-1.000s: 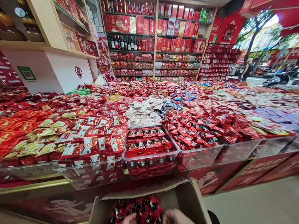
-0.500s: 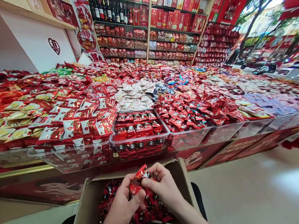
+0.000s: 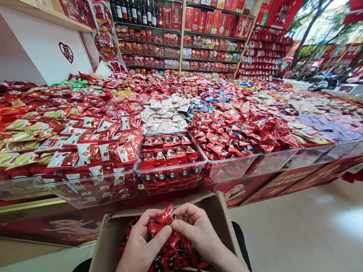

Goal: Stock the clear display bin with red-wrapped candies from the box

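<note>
Above an open cardboard box (image 3: pixel 101 242), both my hands meet around small red-wrapped candies (image 3: pixel 166 215). My left hand (image 3: pixel 142 240) is closed round red wrapped candies, its thumb pressed over them. My right hand (image 3: pixel 196 227) pinches the end of a candy wrapper between thumb and fingers, touching the left fingertips. Below them, loose dark-and-red wrapped candies (image 3: pixel 169 260) fill the box. Just beyond, a clear plastic bin (image 3: pixel 170 168) holds rows of similar red and black candies. How many pieces my left hand holds is hidden by its fingers.
Red-and-white packets (image 3: pixel 90 153) lie left of the bin, and a heap of red candies (image 3: pixel 224 134) lies to its right. White packets (image 3: pixel 164 114) are stacked behind it. Shelves with wine bottles (image 3: pixel 136 12) stand at the back. Tiled floor (image 3: pixel 299 225) stretches to the right.
Both hands have shifted slightly down and left. The left thumb has closed over the candies, and the upper candy now lies lower and more tilted between the hands.
</note>
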Demonstrator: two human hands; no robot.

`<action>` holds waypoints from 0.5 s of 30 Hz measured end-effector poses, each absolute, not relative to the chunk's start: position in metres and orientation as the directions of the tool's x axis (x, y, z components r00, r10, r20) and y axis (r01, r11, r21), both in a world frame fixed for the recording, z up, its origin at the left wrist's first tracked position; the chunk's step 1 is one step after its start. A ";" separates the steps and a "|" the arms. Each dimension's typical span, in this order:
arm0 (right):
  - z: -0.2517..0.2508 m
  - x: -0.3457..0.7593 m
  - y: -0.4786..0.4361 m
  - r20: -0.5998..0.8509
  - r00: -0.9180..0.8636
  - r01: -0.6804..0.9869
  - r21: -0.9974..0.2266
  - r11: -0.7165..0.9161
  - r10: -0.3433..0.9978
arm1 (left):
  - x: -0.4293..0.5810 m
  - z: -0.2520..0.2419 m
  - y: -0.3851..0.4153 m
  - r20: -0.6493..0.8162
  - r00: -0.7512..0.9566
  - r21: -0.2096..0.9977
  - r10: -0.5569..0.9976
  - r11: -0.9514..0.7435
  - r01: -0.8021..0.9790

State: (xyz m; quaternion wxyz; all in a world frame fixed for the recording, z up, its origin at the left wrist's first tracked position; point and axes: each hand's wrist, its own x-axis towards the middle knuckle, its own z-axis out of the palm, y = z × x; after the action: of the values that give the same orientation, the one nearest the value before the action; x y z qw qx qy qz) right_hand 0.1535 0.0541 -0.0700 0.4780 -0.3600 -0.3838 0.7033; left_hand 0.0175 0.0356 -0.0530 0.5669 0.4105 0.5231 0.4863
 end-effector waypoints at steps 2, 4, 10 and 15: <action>-0.071 0.157 0.052 -0.123 -0.309 -0.280 -0.936 -0.213 0.943 | 0.014 -0.054 0.035 -0.170 -0.020 0.984 0.985 0.169 -0.048; -0.071 0.159 0.049 -0.121 -0.321 -0.213 -0.957 -0.196 0.939 | 0.013 -0.055 0.034 -0.183 -0.001 0.983 0.983 0.183 -0.023; -0.073 0.158 0.043 -0.152 -0.382 -0.367 -0.880 -0.300 0.912 | 0.015 -0.054 0.028 -0.311 -0.085 0.924 0.946 0.281 -0.259; -0.068 0.169 0.047 -0.062 -0.368 -0.301 -0.936 -0.182 0.928 | 0.011 -0.056 0.024 -0.281 -0.011 0.911 0.960 0.263 -0.318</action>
State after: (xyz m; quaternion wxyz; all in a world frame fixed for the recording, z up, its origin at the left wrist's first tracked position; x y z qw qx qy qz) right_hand 0.1691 0.0472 -0.0677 0.4461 -0.3419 -0.4584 0.6884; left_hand 0.0111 0.0235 -0.0565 0.6233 0.3254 0.4930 0.5124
